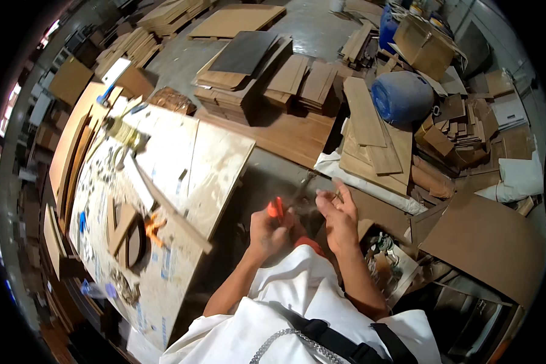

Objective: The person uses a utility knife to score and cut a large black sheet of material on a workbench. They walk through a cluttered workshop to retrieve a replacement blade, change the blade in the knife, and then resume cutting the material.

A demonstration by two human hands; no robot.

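Note:
My left hand (266,233) is closed around a small bright orange-red thing (276,208). Its end sticks up past my thumb, and its kind cannot be made out. To the right, apart from it, my right hand (342,222) is raised with its fingers partly bent and spread; I see nothing held in it. Both hands are in front of my white shirt (303,273), above the dark, blurred floor beside the worktable (224,158).
On the worktable lie a long wood strip (179,215), dark-edged wood pieces (124,233), an orange clip-like item (155,229) and scattered bits. Board stacks (227,100) stand ahead. To the right are loose planks (370,121), a blue drum (401,97) and a scrap-filled box (400,285).

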